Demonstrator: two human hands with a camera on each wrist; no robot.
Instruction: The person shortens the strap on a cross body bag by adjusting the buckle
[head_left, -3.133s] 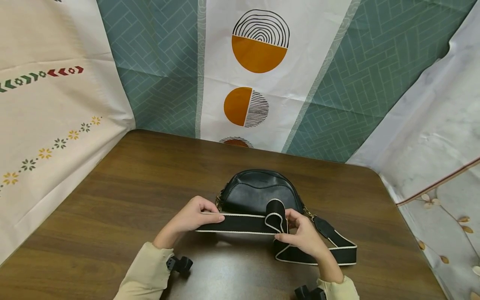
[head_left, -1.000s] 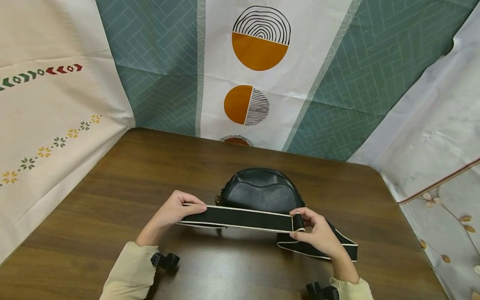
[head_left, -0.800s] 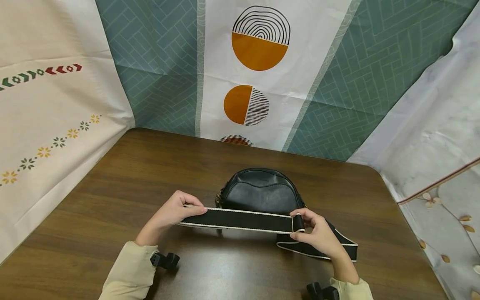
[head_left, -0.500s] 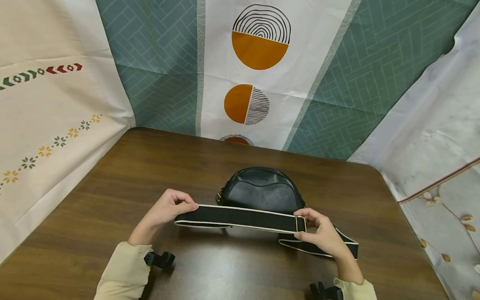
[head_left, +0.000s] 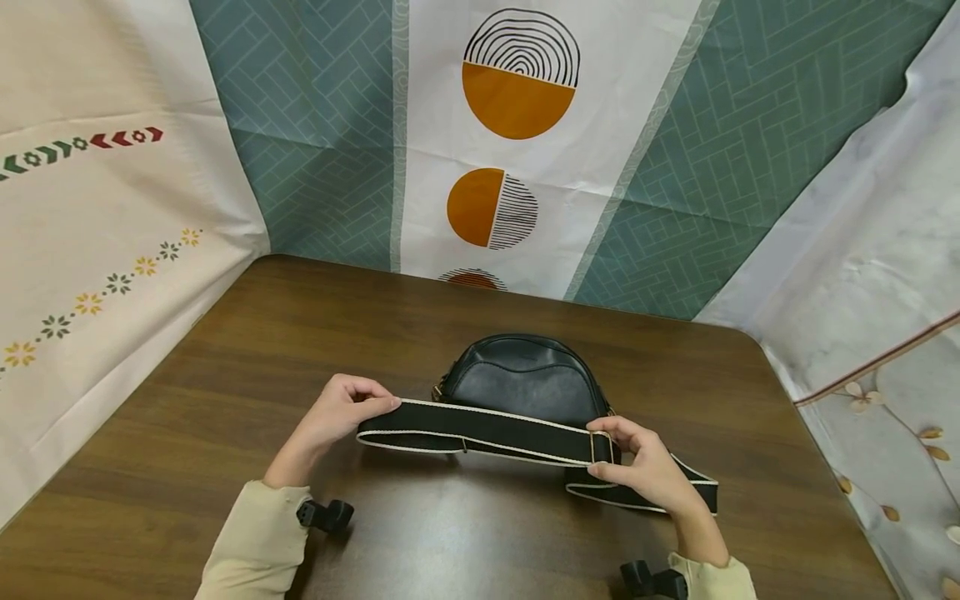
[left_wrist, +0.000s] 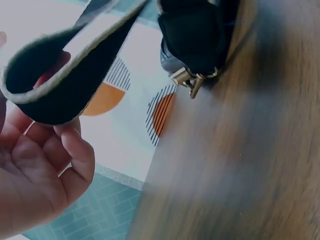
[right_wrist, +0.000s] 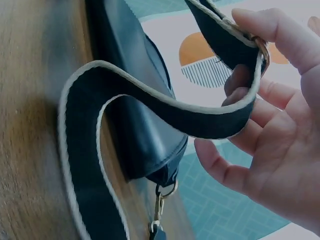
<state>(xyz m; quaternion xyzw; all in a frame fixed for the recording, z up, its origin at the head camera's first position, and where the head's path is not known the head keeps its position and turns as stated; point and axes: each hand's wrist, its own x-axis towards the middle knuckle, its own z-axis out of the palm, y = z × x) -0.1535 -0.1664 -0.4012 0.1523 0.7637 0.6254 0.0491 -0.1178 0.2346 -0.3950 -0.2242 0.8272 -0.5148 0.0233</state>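
Observation:
A black half-round handbag [head_left: 525, 379] rests on the table, its wide black strap [head_left: 487, 425] edged in white stretched in front of it. My left hand [head_left: 337, 421] pinches the strap's looped left end between thumb and fingers; the left wrist view shows that loop [left_wrist: 55, 107] from the side. At the strap's right part, my right hand [head_left: 637, 462] pinches the gold slide buckle [head_left: 602, 447] by its top and bottom edges. From the buckle, the strap curves down to the table in the right wrist view. Gold clasps [left_wrist: 192, 80] join the strap to the bag.
Brown wooden table [head_left: 300, 350] under the bag. Patterned cloths hang behind it, with a white cloth [head_left: 862, 275] at the right and a cream one [head_left: 112, 250] at the left. A slack strap length [head_left: 701, 492] lies right of the bag.
The strap's bunched loop by my right hand has flattened through the buckle. Both hands have moved further apart, the left one leftward, and a long strap loop now stretches between them.

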